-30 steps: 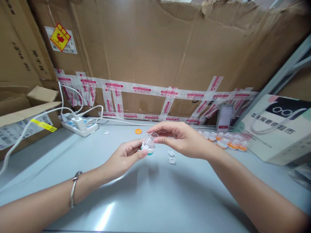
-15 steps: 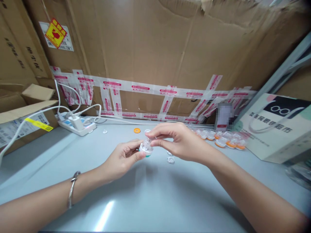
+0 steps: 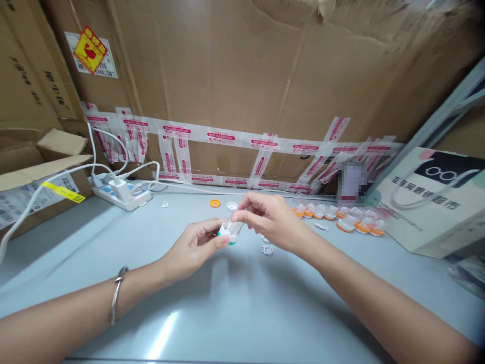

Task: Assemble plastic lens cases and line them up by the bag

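Observation:
My left hand [image 3: 197, 242] is closed around a small round plastic container [image 3: 228, 237] with a white body and a green base. From above, my right hand [image 3: 259, 217] pinches a clear plastic piece [image 3: 237, 225] that sits tilted at the container's top. Whether this piece is seated in the container or apart from it, I cannot tell. Behind my hands lie a white ring [image 3: 232, 206] and an orange ring [image 3: 214, 203]. Below my right hand rests a small white slotted part [image 3: 267, 250], and another white part [image 3: 265, 239] is partly hidden by that hand.
Several clear-topped containers with orange bases [image 3: 361, 222] stand at the right, near a paper bag [image 3: 420, 212]. A thin white piece [image 3: 321, 227] lies before them. At the left are a power strip [image 3: 131, 202], white cables and an open carton [image 3: 41, 187]. Cardboard [image 3: 227, 76] backs the table.
My right hand has moved slightly, and the clear piece now leans to the right. My left hand keeps its hold on the container. The view has shifted a little.

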Demonstrator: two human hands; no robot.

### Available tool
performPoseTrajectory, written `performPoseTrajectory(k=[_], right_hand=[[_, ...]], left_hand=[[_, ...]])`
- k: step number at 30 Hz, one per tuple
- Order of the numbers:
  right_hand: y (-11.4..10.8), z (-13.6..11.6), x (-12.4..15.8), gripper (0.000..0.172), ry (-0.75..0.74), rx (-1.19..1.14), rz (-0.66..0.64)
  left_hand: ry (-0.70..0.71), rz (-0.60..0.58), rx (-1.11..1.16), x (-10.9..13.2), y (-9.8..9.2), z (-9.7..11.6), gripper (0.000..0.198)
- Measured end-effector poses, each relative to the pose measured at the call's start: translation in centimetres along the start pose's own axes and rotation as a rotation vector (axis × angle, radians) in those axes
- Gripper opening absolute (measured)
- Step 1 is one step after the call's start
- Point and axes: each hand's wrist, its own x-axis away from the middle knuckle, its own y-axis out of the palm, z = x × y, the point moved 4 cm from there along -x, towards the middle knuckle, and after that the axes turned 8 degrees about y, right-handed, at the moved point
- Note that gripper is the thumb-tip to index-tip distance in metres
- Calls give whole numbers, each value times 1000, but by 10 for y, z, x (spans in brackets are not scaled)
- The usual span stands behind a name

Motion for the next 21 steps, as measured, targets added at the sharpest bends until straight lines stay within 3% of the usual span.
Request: performPoseTrajectory(k=[4, 7, 12, 16, 21], right_hand=[[-3, -4, -3, 32, -70, -233, -213], [-2, -3, -5, 31, -96, -325, -311], [-3, 3, -7, 26, -60, -283, -262], [-4, 3, -5, 22, -116, -103, -226], [-2, 3, -5, 15, -124, 11, -187]], left_hand=[[-47, -17, 326, -1, -3, -6, 22], [-73, -29, 385, 0, -3, -9, 23], [-77, -50, 221, 2, -1, -9, 26], [-85, -66, 112, 0, 1, -10, 29], [-117, -2, 66, -1, -1, -17, 32]])
